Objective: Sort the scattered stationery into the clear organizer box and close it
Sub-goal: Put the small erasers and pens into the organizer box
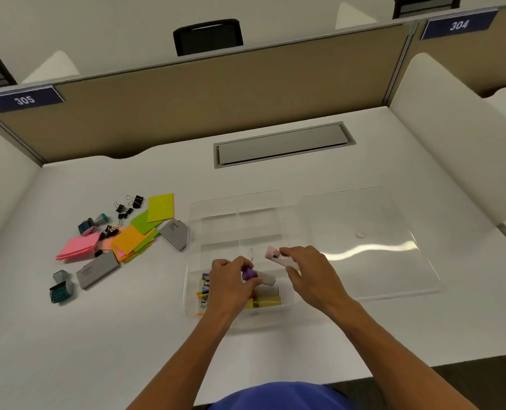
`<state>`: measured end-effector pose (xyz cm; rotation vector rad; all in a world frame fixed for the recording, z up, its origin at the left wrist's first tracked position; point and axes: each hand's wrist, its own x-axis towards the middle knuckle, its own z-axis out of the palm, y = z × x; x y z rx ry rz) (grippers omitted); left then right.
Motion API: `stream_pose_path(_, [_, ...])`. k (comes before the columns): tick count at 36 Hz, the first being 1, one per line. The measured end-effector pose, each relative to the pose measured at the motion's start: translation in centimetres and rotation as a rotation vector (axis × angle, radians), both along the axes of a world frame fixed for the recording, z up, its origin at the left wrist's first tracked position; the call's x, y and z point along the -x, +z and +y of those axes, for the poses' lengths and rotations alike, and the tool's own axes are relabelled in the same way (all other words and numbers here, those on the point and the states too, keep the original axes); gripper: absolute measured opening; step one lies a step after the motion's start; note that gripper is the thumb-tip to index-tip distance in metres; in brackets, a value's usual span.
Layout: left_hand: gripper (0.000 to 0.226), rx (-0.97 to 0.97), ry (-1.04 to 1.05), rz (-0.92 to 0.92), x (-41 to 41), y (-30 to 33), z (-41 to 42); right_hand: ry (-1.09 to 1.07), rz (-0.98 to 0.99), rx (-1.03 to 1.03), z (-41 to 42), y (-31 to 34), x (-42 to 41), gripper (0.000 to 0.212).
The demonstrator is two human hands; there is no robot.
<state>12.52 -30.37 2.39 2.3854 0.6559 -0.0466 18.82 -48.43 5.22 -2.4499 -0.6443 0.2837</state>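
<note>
The clear organizer box [237, 202] stands open at the middle of the desk, its clear lid [373, 244] lying flat to the right. My left hand [231, 284] holds a purple-capped item [249, 274] over the box's near compartments. My right hand [308, 269] grips a pink-capped item [272, 253] just above the box. A yellow item [265, 301] and small colourful pieces [204, 287] lie in the near compartments. Sticky notes [133, 232], binder clips [127, 207], grey boxes [98, 270] and teal stamps [61, 288] are scattered to the left.
A grey cable hatch [283, 145] is set into the desk behind the box. Tan and white partitions [216, 96] wall in the back and both sides. The desk's near edge runs under my forearms.
</note>
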Motion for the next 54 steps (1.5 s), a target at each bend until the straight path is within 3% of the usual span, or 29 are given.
stream_pose_path(6, [0.020,-0.166,-0.046,0.079,0.0,-0.2,-0.4,-0.001,0.000,-0.020,-0.6,-0.2,-0.1,0.042])
stream_pose_path(12, [0.022,-0.160,-0.012,0.079,-0.1,0.0,-0.9,0.013,0.000,-0.010,-0.6,-0.2,-0.2,0.042])
stream_pose_path(22, [0.025,-0.013,0.100,-0.178,1.0,0.0,0.0,0.094,0.003,0.027,0.4,0.0,0.0,0.041])
stream_pose_path(38, [0.024,-0.042,0.212,-0.234,3.9,0.9,1.3,0.279,-0.119,0.374,3.0,-2.1,-0.4,0.039])
stream_pose_path(42, [0.024,-0.045,0.238,-0.234,4.7,1.1,1.7,0.258,-0.129,0.416,3.6,-2.1,0.0,0.038])
stream_pose_path(49, [0.023,-0.028,0.300,-0.219,5.9,1.3,2.2,0.208,-0.178,0.578,4.1,-1.3,0.8,0.016])
stream_pose_path(54, [0.024,-0.013,0.312,-0.218,6.4,1.3,2.2,0.207,-0.195,0.609,4.3,-1.6,0.7,0.019])
